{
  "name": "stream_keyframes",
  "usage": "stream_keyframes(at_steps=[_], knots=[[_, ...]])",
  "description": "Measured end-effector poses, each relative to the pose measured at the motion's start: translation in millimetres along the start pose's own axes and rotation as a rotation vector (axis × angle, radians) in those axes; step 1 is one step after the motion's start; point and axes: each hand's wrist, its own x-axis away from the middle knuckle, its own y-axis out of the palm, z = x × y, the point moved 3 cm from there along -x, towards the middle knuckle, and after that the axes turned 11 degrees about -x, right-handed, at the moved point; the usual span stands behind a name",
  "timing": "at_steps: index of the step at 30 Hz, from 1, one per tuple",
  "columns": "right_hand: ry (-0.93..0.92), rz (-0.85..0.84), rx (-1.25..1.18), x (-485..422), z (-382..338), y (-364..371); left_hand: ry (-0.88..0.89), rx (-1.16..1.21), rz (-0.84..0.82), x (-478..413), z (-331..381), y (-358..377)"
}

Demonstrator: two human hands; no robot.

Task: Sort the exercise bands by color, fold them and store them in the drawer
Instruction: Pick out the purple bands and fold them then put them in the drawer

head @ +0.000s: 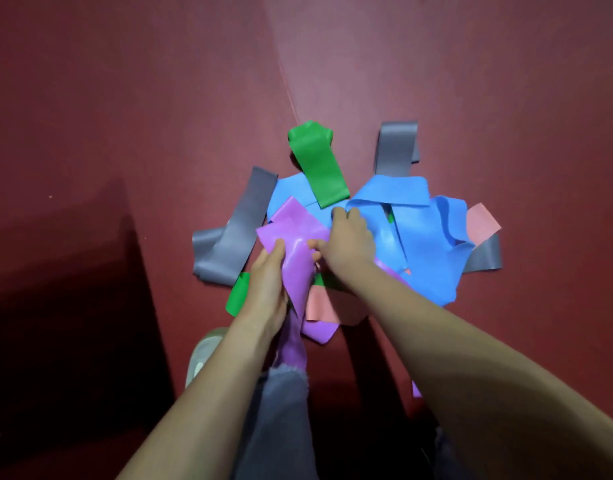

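Observation:
A tangled heap of exercise bands lies on the dark red floor [125, 98]. A purple band [291, 230] rises out of the heap; my left hand [267, 282] grips its bunched lower part, and my right hand [346, 244] pinches its right edge. Blue bands [422, 237] fill the heap's right side. A green band [319, 164] lies across the top, with another green piece [237, 296] under my left wrist. Grey bands lie at the left [236, 233] and the back [397, 147]. Pink bands [481, 223] peek out at the right and near my wrists. No drawer is in view.
My knee in grey trousers [281, 410] and a pale shoe [204, 355] are just below the heap. A dark shadowed step or ledge [56, 306] runs along the left. A seam line [287, 88] crosses the floor behind the heap.

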Motion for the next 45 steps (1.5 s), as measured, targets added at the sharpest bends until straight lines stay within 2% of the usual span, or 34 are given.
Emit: stream_keyframes(at_steps=[2, 6, 10, 12, 14, 18, 20, 22, 23, 26, 29, 32, 36, 38, 41, 43, 45], knots=[[0.007, -0.019, 0.026, -2, 2, -1, 0.007, -0.007, -0.046, 2, 0, 3], [0.083, -0.045, -0.078, -3, -1, -3, 0.014, 0.003, -0.147, 0, 6, 2], [0.073, -0.086, 0.038, -3, -1, -5, 0.028, 0.044, -0.268, 7, 23, 8], [0.050, -0.117, -0.004, 0, 1, -6, 0.038, 0.053, -0.281, 6, 27, 12], [-0.017, -0.038, -0.150, 6, 3, -11, 0.023, 0.071, -0.272, 8, 24, 16], [-0.069, 0.230, -0.668, 27, 11, -44, 0.025, 0.079, -0.253, 9, 19, 17], [-0.016, 0.218, -0.923, 43, 14, -63, 0.021, 0.086, -0.254, 9, 21, 20], [0.030, 0.099, -1.160, 61, 14, -75, 0.028, 0.098, -0.259, 13, 22, 27], [0.018, 0.034, -1.204, 68, 12, -78, 0.024, 0.089, -0.260, 16, 21, 32], [-0.025, -0.101, -1.166, 80, 11, -71, -0.010, 0.054, -0.284, 26, 18, 46], [0.020, -0.143, -1.185, 82, 9, -58, -0.050, 0.096, -0.328, 29, 22, 56], [-0.008, -0.108, -1.157, 79, 11, -52, -0.028, 0.132, -0.343, 26, 31, 63], [-0.040, -0.074, -1.155, 79, 15, -51, -0.037, 0.058, -0.378, 36, 31, 69], [0.009, -0.008, -1.162, 79, 18, -48, 0.045, -0.040, -0.345, 36, 25, 70], [0.057, 0.130, -1.191, 78, 26, -45, 0.100, -0.051, -0.303, 38, 27, 72], [0.015, 0.149, -1.075, 77, 29, -43, 0.123, -0.022, -0.317, 39, 35, 74], [-0.058, 0.074, -0.921, 77, 29, -43, 0.151, 0.005, -0.335, 41, 48, 74]])
